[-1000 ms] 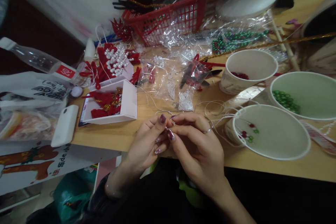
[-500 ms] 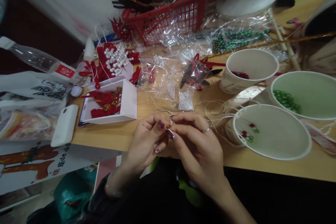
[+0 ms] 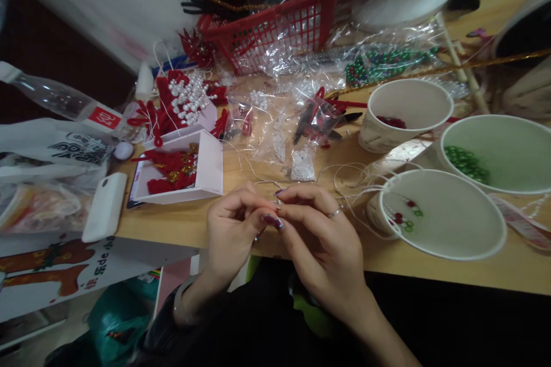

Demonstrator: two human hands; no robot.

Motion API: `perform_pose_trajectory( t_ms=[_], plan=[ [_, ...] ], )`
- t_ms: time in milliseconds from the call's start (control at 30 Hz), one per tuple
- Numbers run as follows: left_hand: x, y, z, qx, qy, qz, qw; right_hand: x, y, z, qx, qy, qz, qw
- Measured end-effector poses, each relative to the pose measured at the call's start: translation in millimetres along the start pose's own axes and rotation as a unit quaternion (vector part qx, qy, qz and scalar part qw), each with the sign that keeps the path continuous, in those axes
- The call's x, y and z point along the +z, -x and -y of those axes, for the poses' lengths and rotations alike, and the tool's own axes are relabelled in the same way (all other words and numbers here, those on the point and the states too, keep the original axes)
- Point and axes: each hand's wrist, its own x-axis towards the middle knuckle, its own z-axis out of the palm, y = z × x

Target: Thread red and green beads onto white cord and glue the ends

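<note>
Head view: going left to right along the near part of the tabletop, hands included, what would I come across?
White rectangular block → open white box → left hand → right hand → nearest paper cup.

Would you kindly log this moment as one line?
left hand, right hand: fingertips together | grip contents: unclear | green beads: in cup | red pieces: in box

Place: looks like a small craft workspace
Counter [image 3: 172, 223]: bearing bead cups, cord and bagged beads [image 3: 303, 165]
Basket [image 3: 275, 31]: holding red craft material
</note>
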Motion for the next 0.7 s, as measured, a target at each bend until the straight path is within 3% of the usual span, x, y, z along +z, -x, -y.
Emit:
perform_pose_trajectory(
  t_ms=[133, 267, 367, 467, 533, 700],
  plan=[
    [-9.3, 1, 4, 0.116, -0.102, 0.011, 0.988, 0, 0, 0, -0.006, 0.000, 0.012, 1.000],
    [-9.7, 1, 5, 0.091, -0.068, 0.029, 0.993, 0, 0, 0, 0.000, -0.016, 0.004, 1.000],
    [-9.5, -1, 6, 0.063, -0.031, 0.009, 0.997, 1, 1, 0, 0.006, -0.023, 0.000, 1.000],
    [-13.6, -3, 3, 0.109, -0.095, -0.011, 0.989, 1, 1, 1, 0.010, -0.022, -0.007, 1.000],
    [-16.5, -4, 0, 0.176, -0.172, -0.010, 0.969, 1, 1, 1, 0.011, -0.021, -0.009, 1.000],
    [-13.4, -4, -11, 0.327, -0.324, -0.014, 0.888, 1, 0, 1, 0.006, -0.022, -0.008, 1.000]
  ],
)
